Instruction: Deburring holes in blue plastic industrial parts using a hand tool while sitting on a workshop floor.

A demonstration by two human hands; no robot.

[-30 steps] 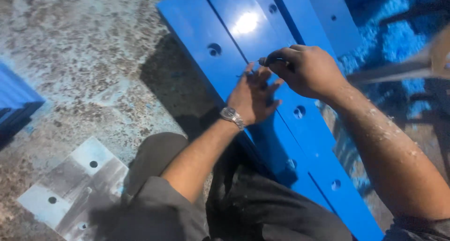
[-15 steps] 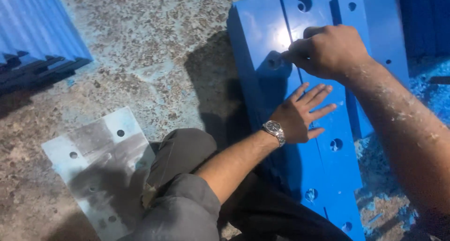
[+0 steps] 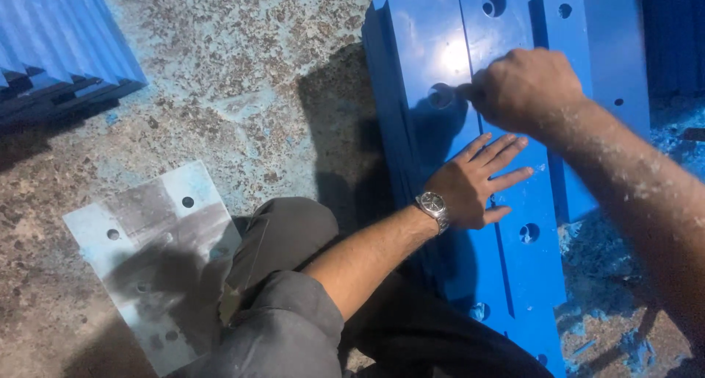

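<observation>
I judge hole-finishing is the step in hand: my right hand is closed, fingertips pinched at a hole in the blue slab; what they grip I cannot tell. My left hand lies flat, fingers spread, just below. The next move calls for steady bracing. A metal plate lies well left; blue shavings sit right; nothing obstructs.

We see a long glossy blue plastic slab lying flat on the floor, grooved lengthwise, drilled with round holes, stacked on matching slabs.
</observation>
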